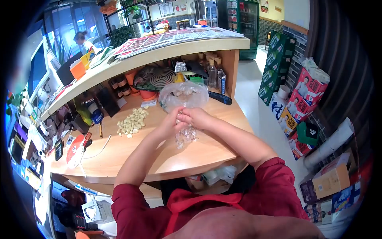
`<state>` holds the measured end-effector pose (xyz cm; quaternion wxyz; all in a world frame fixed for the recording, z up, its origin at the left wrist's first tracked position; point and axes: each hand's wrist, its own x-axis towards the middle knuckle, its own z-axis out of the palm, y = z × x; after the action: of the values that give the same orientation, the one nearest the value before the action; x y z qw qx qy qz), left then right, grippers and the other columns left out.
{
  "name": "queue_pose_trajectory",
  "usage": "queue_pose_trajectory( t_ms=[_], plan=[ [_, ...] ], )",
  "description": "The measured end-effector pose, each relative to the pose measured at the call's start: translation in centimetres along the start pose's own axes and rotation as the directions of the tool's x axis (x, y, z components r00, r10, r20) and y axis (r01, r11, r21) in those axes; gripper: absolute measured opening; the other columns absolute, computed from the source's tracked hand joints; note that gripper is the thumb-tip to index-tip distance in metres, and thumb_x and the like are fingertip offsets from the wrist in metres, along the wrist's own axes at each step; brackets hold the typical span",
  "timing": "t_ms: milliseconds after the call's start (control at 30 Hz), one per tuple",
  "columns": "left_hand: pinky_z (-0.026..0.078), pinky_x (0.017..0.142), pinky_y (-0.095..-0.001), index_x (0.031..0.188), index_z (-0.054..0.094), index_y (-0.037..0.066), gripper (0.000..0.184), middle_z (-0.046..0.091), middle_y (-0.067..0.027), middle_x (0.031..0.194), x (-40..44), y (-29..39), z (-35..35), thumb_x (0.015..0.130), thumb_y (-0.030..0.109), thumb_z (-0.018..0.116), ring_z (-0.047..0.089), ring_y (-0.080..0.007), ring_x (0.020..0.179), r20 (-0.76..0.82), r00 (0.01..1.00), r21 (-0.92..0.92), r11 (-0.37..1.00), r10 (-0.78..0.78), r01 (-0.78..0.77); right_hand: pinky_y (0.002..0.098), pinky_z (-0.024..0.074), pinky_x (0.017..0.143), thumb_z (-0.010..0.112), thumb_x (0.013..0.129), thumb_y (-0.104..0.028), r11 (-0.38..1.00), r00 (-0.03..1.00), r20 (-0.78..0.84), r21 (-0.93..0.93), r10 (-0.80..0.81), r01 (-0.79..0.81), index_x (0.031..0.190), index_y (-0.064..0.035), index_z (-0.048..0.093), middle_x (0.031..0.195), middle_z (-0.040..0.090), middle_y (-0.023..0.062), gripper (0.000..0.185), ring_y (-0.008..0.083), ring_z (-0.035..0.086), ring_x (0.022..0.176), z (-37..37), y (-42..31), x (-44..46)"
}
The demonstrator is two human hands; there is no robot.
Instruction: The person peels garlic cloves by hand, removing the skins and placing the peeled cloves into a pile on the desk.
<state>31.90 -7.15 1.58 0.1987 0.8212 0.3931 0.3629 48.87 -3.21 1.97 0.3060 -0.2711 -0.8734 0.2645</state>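
My left hand (171,123) and my right hand (195,117) meet over the wooden desk, fingers closed around a small pale piece that looks like garlic, mostly hidden by them. Just below them lies a little heap of papery garlic skins (186,136). Left of my hands, a pile of peeled garlic cloves (133,121) is spread on the desk. A clear plastic bag (197,100) with whole garlic bulbs (184,94) inside stands right behind my fingers.
A shelf under the raised counter (179,44) holds bottles (212,75), a mosquito coil (162,77) and a black-handled object (220,98). A cable (99,150) and a calculator (59,149) lie at left. Stacked cartons (304,93) stand right. Another person (81,40) is beyond the counter.
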Motion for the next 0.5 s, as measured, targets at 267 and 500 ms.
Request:
queue_pose_trajectory(
  t_ms=[267, 500],
  plan=[
    [0.04, 0.085, -0.03, 0.132, 0.028, 0.003, 0.061, 0.05, -0.0112, 0.103, -1.3, -0.8, 1.1, 0.08, 0.006, 0.059, 0.05, -0.0218, 0.096, 0.057, 0.996, -0.061, 0.996, -0.062, 0.065, 0.0415, 0.0442, 0.069, 0.042, 0.09, -0.033, 0.994, 0.993, 0.036, -0.031, 0.109, -0.108, 0.092, -0.0047, 0.057, 0.083, 0.061, 0.0164, 0.032, 0.0348, 0.058, 0.079, 1.5, -0.3, -1.1],
    [0.04, 0.088, -0.0341, 0.132, 0.031, 0.006, 0.059, 0.047, -0.0176, 0.111, -1.4, 0.4, 0.3, 0.08, 0.01, 0.06, 0.048, -0.0279, 0.101, 0.082, 0.978, -0.036, 0.981, -0.189, 0.193, 0.0353, 0.0442, 0.059, 0.042, 0.091, -0.027, 0.983, 0.991, 0.037, 0.134, 0.125, -0.129, 0.093, -0.0037, 0.055, 0.073, 0.058, 0.0147, 0.027, 0.026, 0.058, 0.067, 2.2, 0.7, -1.2]
  ],
)
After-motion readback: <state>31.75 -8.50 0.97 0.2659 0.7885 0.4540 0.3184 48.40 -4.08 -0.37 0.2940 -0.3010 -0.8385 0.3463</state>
